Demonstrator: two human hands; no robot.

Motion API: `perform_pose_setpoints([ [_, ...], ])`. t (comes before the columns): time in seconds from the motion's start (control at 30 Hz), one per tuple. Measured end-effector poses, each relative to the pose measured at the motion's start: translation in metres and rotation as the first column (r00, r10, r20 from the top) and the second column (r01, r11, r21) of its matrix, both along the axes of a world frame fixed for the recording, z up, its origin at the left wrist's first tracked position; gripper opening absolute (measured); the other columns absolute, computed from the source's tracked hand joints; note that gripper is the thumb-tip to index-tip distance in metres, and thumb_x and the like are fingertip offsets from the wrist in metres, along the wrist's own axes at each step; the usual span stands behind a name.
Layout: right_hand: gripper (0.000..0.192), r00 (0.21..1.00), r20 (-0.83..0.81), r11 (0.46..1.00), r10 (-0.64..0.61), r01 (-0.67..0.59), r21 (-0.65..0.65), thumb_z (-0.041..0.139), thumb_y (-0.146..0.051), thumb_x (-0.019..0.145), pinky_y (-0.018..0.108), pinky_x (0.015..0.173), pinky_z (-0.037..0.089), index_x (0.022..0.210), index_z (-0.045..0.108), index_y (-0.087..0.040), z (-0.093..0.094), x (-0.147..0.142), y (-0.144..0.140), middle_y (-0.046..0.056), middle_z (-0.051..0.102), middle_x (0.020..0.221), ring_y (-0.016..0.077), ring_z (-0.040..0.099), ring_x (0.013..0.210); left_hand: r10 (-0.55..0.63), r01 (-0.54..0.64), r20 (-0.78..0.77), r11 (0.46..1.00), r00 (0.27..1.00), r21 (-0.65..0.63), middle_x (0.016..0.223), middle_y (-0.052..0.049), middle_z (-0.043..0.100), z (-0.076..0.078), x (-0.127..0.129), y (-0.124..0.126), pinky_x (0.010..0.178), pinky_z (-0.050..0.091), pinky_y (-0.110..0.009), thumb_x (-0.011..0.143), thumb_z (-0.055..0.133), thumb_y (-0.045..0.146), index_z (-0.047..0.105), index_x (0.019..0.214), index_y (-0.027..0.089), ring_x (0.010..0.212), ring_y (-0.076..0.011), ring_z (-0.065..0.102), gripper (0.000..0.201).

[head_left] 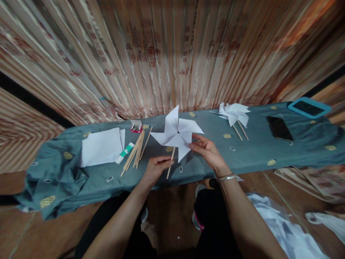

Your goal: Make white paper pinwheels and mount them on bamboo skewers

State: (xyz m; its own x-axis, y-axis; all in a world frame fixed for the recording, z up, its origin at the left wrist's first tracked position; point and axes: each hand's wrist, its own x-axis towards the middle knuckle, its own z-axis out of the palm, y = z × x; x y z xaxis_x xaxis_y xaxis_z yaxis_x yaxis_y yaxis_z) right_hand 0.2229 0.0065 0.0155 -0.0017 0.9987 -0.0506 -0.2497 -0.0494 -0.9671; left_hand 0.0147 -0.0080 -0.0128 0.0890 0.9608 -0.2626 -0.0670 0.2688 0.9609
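Note:
A white paper pinwheel (171, 130) with a shiny pin at its centre is held up over the middle of the table. My left hand (157, 167) pinches its thin wooden stick (169, 173) below the blades. One blade's edge lies between the thumb and fingers of my right hand (204, 148). Left of my left hand lie several loose wooden sticks (137, 151), a green and white glue stick (125, 152) and a small red box (136, 126) of metal pins. Farther left is a stack of white paper sheets (101, 146).
White pinwheels (234, 114) on sticks lie at the back right. Beyond them are a dark phone (279, 128) and a blue-framed tablet-like device (309, 108). A teal cloth (248, 154) covers the narrow table, a striped curtain (167, 54) hangs behind, and a bag of white paper pieces (283, 226) sits on the floor.

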Motion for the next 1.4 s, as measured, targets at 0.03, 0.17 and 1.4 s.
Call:
perform_pose_setpoints([
  [0.03, 0.046, 1.0, 0.005, 1.0, 0.005, -0.005, 0.0, 0.087, -0.036, 0.058, 0.026, 0.062, 0.051, 0.1, 0.073, -0.025, 0.0, -0.002, 0.0, -0.003, 0.073, 0.072, 0.0141, 0.064, 0.067, 0.011, -0.011, 0.001, 1.0, 1.0, 0.004, 0.069, -0.006, 0.076, -0.001, 0.0, 0.0, 0.061, 0.049, -0.027, 0.047, 0.088, 0.034, 0.08, 0.074, 0.018, 0.06, -0.0151, 0.062, 0.032],
  [0.17, 0.045, 1.0, -0.012, 1.0, 0.021, -0.021, -0.008, 0.088, -0.034, 0.057, 0.023, 0.058, 0.048, 0.098, 0.074, -0.024, 0.001, -0.006, -0.001, -0.002, 0.074, 0.073, 0.0123, 0.063, 0.065, 0.043, -0.043, 0.022, 0.999, 0.999, 0.019, 0.07, -0.005, 0.076, -0.004, 0.003, 0.002, 0.064, 0.05, -0.027, 0.045, 0.088, 0.034, 0.08, 0.072, 0.018, 0.062, -0.0159, 0.063, 0.033],
  [1.4, 0.034, 0.994, -0.1, 0.997, 0.035, -0.042, -0.068, 0.088, -0.047, 0.054, 0.025, 0.06, 0.05, 0.074, 0.074, -0.023, 0.001, -0.022, -0.002, -0.003, 0.07, 0.066, 0.0112, 0.063, 0.06, -0.002, 0.001, 0.028, 0.999, 1.0, 0.044, 0.061, -0.001, 0.071, -0.001, 0.006, -0.002, 0.057, 0.043, -0.025, 0.048, 0.087, 0.035, 0.08, 0.074, 0.018, 0.053, -0.0107, 0.051, 0.032],
])
